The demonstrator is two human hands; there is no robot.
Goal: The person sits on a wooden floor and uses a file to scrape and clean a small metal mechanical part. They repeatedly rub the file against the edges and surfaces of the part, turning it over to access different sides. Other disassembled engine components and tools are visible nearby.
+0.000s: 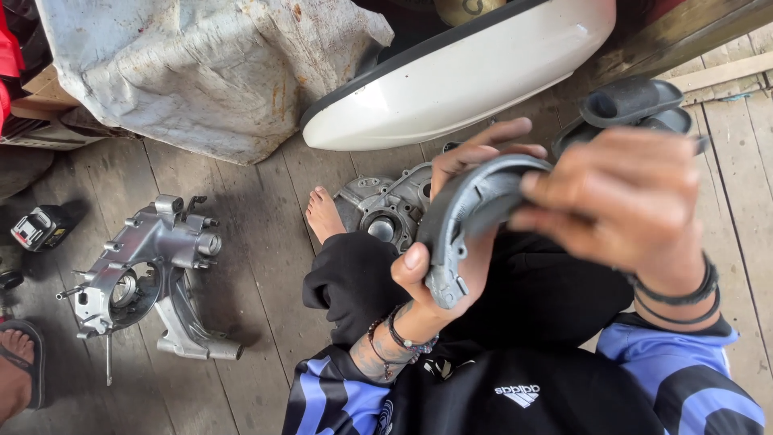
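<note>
The brake shoe (463,221), a grey curved piece, sits above the person's lap, held by 2 hands. The left hand (451,242) cups it from behind, thumb pressed on its lower end, fingers curled over the top. The right hand (620,201) pinches its upper end. Its arc runs from lower left, by the left thumb, up to the right fingers. Beyond the shoe an engine cover (386,205) lies on the floor.
</note>
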